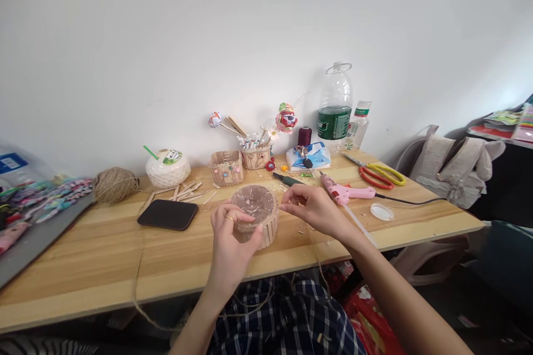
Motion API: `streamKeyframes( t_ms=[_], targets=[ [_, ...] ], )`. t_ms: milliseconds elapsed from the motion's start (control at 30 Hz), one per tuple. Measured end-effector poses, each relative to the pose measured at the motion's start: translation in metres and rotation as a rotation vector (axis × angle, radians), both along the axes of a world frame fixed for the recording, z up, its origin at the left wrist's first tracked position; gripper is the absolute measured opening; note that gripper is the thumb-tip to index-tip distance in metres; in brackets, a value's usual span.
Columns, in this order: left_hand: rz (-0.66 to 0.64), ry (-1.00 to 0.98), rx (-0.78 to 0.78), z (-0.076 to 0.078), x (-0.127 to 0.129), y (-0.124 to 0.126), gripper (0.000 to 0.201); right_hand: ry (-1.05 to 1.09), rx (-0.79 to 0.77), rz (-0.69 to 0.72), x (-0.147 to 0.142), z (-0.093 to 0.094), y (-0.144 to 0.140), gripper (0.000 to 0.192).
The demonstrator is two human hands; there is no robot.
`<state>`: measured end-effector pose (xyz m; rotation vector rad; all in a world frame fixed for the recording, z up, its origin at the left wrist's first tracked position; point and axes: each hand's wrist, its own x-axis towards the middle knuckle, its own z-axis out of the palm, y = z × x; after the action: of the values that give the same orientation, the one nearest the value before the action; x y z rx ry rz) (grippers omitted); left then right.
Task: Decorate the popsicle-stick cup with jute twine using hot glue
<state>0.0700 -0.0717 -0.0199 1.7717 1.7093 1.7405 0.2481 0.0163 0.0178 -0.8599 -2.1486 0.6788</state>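
Observation:
A round clear plastic container (268, 231) with flat wooden sticks around its wall stands near the table's front edge. My left hand (233, 227) is closed on its left and front side, fingers over the rim. At the right rim, my right hand (306, 205) is closed in a pinch, seemingly on thin jute twine; the fingertips hide most of what they hold. Twine (313, 249) hangs over the table edge below my right hand. More of it runs from the twine ball (115, 184) across the table's left part and down to my lap.
A phone (167, 214) and loose wooden sticks (187, 191) lie left. Behind stand a square stick-covered container (226, 168) and a pen holder (256, 156). At right are a pink glue gun (343, 191) with its cord, scissors (377, 176), a clear lid (382, 212) and bottles (334, 113).

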Motion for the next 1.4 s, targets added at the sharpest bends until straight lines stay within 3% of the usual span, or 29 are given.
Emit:
streamKeyframes(
  t_ms=[133,367,633,767,867,1033,1200,1400],
  targets=[
    [-0.096,-0.014,-0.026,-0.001,-0.015,0.006,0.009,0.013,-0.016,0.055,0.001,0.001,0.010,0.025],
    [-0.385,-0.018,-0.110,0.005,-0.049,0.018,0.009,0.061,-0.040,0.228,-0.002,0.003,0.017,0.030],
    [-0.506,-0.031,-0.125,0.008,-0.062,0.024,0.012,0.120,-0.141,0.368,-0.009,-0.005,0.019,0.022],
    [-0.536,0.007,-0.124,0.011,-0.065,0.024,0.010,0.144,-0.177,0.359,-0.011,-0.005,0.012,0.021],
    [-0.475,0.052,-0.093,0.012,-0.062,0.016,0.004,0.169,-0.204,0.314,-0.012,-0.007,0.007,0.021],
    [-0.148,0.323,0.147,0.003,-0.053,-0.005,0.020,0.208,-0.234,0.249,-0.014,-0.012,0.003,0.021],
    [-0.059,0.600,0.320,-0.008,-0.042,-0.021,0.040,0.219,-0.243,0.227,-0.015,-0.012,0.001,0.021],
    [0.066,0.866,0.344,-0.023,-0.033,-0.019,0.045,0.215,-0.227,0.221,-0.015,-0.012,-0.001,0.022]
  ],
)
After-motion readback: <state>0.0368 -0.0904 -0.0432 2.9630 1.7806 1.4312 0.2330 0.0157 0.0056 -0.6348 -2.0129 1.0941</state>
